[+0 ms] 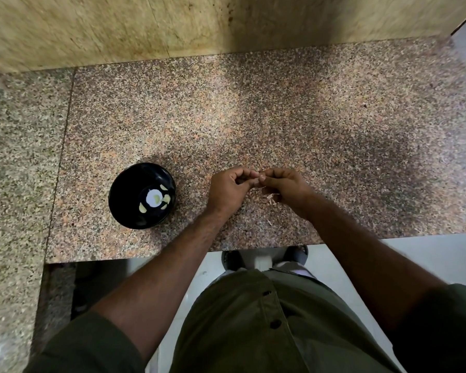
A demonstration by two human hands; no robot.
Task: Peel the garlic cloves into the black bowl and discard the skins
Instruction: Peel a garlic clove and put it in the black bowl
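The left hand (230, 191) and the right hand (285, 188) meet over the speckled stone counter (280, 117). The fingers of both hands are curled in, and their tips come together around a small pale garlic clove (257, 181). Only a tiny bit of the clove shows between the fingertips, so its shape is hard to tell. The left thumb and first finger pinch it from one side, and the right thumb and first finger pinch it from the other.

Just under the right hand's fingers, thin pale bits of skin (271, 197) lie on the counter. One more small bit lies nearer the person, close to the right wrist.

The black bowl (142, 195) sits on the counter off to the left of the left hand's fingers, near but not touching. Inside it are a few peeled cloves (143, 208), pale yellow, lying around a white round spot in the bottom.
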